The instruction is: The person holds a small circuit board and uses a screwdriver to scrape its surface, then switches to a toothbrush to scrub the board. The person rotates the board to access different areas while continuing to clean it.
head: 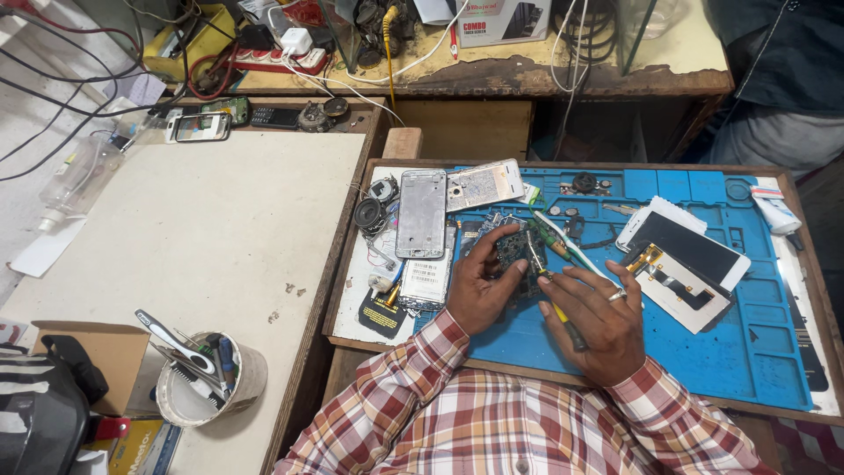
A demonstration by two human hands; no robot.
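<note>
The left hand [479, 286] grasps a circuit board [514, 251], half hiding it; the right hand [593, 321] grips tweezers [534, 257], covering a yellow-handled tool [567, 324].

Matt blue rubbery mat [738, 352]; bare metal phone frame [421, 214]; worn wooden bench [563, 81].

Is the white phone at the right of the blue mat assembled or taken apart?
Taken apart: the white phone's screen panel lies tilted over its separate frame, with gold parts exposed at their edge on the blue mat.

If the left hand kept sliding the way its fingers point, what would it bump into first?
Probably the circuit board that the left hand already touches; just past it lies the silver phone frame, though depth is hard to judge.
</note>
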